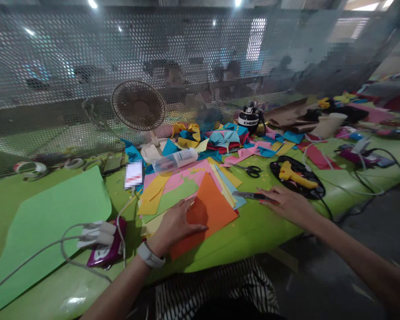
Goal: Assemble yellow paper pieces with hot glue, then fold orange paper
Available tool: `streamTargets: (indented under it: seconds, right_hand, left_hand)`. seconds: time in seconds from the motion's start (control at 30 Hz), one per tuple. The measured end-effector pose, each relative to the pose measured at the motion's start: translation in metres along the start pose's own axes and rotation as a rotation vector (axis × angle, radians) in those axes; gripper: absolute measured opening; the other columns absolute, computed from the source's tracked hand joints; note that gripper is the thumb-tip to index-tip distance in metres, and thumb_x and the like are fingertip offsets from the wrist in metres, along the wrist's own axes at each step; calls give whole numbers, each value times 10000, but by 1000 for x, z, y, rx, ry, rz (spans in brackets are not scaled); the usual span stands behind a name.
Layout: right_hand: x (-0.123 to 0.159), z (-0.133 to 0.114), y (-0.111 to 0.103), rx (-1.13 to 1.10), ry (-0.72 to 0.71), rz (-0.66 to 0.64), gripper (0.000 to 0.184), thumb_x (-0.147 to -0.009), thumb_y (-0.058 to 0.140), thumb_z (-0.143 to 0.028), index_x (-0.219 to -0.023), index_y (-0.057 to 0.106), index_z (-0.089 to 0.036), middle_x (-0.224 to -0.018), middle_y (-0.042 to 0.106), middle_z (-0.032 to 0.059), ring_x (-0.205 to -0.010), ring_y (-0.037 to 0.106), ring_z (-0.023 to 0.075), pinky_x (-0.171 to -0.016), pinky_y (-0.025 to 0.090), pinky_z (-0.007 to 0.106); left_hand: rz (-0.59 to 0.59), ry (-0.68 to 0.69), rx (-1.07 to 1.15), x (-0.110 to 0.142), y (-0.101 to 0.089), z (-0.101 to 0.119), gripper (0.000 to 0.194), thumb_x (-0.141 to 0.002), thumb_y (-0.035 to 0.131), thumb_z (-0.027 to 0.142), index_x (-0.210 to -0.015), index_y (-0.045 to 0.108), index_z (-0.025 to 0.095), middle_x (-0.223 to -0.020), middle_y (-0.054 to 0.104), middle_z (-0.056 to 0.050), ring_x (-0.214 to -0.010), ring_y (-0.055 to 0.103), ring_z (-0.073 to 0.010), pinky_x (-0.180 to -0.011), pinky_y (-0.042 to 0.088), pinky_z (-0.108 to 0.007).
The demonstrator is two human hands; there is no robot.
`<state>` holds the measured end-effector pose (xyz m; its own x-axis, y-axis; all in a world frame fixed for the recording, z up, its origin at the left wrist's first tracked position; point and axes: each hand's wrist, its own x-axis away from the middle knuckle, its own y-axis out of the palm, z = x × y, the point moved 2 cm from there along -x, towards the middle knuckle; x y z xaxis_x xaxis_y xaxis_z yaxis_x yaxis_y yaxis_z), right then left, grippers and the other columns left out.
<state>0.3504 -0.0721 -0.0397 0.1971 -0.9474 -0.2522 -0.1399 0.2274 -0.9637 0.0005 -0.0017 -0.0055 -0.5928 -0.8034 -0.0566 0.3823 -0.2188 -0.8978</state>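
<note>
My left hand (180,222) lies with thumb and fingers apart on an orange sheet of paper (215,206), pressing it against a stack of coloured sheets. Pink paper (193,171), green paper (176,195) and yellow paper (153,195) stick out from that stack. To the right, my right hand (283,202) is closed around a utility knife (250,195), its tip pointing left near the stack's right edge. Black-handled scissors (251,170) lie just behind the knife. A yellow glue gun (295,175) rests on a black tray (276,166) beyond my right hand.
A fan (138,106) and a clear bottle (175,161) stand and lie behind the stack. Paper scraps (226,137) pile up near a black-and-white flask (250,119). At left are a large green sheet (60,218) and a purple power strip (108,249) with cables. A perforated screen (70,58) closes the back.
</note>
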Motion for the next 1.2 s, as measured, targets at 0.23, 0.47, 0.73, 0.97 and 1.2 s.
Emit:
streamTargets:
  seconds: [0.23, 0.47, 0.73, 0.97, 1.2]
  right_hand:
    - [-12, 5, 7, 66, 40, 145, 392, -908, 449, -417, -1204, 613, -218, -1038, 629, 126, -969, 588, 303, -836, 466, 468]
    - [-40, -52, 10, -671, 102, 134, 649, -844, 551, -492, -1403, 374, -215, -1315, 521, 140, -1232, 468, 303, -1000, 403, 513]
    - [-83, -106, 8, -1602, 268, -80, 956, -658, 778, -426, -1444, 237, -365, -1365, 492, 48, -1257, 460, 260, -1023, 398, 460]
    - [-94, -88, -9, -1656, 392, -124, 885, -694, 733, -306, -1449, 271, -279, -986, 708, 25, -911, 672, 234, -830, 527, 406]
    - [-31, -62, -17, -1261, 313, -124, 461, -775, 615, -340, -1231, 607, -271, -1088, 703, 44, -1049, 619, 300, -911, 489, 465]
  left_hand:
    - [21, 24, 304, -3, -23, 2, 242, -797, 614, 435, -800, 667, 199, -777, 635, -28, -725, 571, -169, -663, 434, -274]
    - [254, -266, 1069, 7, -50, 12, 263, -738, 697, 413, -814, 543, 214, -752, 634, 28, -584, 574, -107, -509, 448, -193]
    - [454, -404, 1314, 22, -59, 16, 327, -674, 737, 445, -868, 590, 227, -786, 687, 28, -595, 640, -118, -522, 521, -197]
    - [479, -426, 1326, 29, -58, -11, 339, -644, 775, 405, -875, 597, 232, -790, 699, 35, -621, 655, -121, -561, 532, -201]
    - [437, -494, 751, 27, -55, -39, 375, -687, 694, 520, -783, 576, 177, -658, 672, -10, -518, 594, -145, -431, 396, -201]
